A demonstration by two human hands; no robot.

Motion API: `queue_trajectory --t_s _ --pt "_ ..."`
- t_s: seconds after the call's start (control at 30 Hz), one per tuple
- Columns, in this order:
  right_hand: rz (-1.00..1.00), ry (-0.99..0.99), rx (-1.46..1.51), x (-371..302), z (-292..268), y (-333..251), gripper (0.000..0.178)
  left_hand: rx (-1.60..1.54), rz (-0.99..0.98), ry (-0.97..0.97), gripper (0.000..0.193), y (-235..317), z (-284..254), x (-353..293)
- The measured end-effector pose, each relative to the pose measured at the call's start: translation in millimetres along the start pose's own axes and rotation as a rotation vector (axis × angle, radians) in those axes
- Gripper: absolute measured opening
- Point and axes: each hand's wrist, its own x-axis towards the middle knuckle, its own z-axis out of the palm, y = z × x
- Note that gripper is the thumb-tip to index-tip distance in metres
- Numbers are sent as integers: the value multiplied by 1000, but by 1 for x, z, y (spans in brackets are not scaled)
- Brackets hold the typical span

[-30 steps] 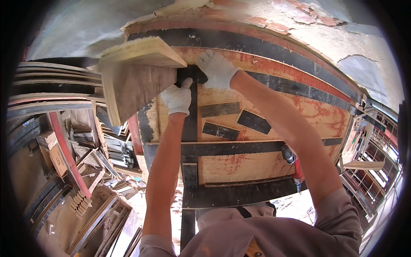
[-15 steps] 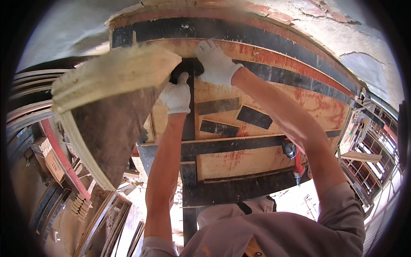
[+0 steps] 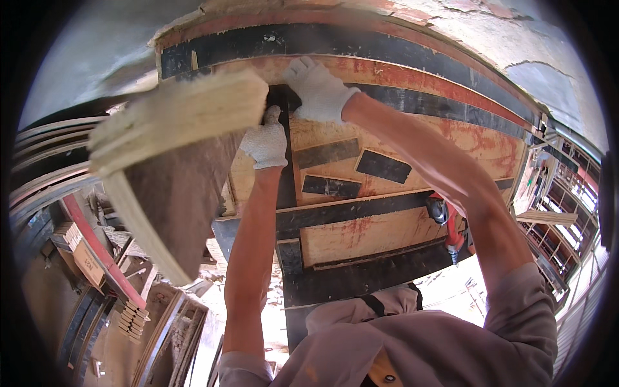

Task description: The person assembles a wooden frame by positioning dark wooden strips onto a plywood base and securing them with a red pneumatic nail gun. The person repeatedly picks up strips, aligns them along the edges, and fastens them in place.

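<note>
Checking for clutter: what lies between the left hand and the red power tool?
Three short boards and a long black strip, in the head view.

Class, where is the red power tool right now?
In the head view, the red power tool is right of centre, just left of the right arm, near the right end of the lowest broad black strip.

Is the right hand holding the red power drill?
No, the red power drill is well apart from the gloved right hand.
</note>
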Motion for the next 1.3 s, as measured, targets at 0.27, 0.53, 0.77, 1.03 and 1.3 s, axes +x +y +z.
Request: queue_trajectory --t_s 0.27,0.53,0.77,1.03,1.3 --pt "440 121 -47 -255 13 -26 90 48 45 116 66 0 4 4" --pt "358 174 -43 -261 -19 -13 67 -40 337 331 68 -15 6 12" --pt "92 85 -303 -96 -19 -25 62 -333 207 4 88 -7 -8 8" --pt "90 74 -291 -68 2 -27 53 -268 275 -141 108 -18 -16 10" --pt "163 229 -147 -78 2 -23 56 -171 281 -91 107 -41 4 15"
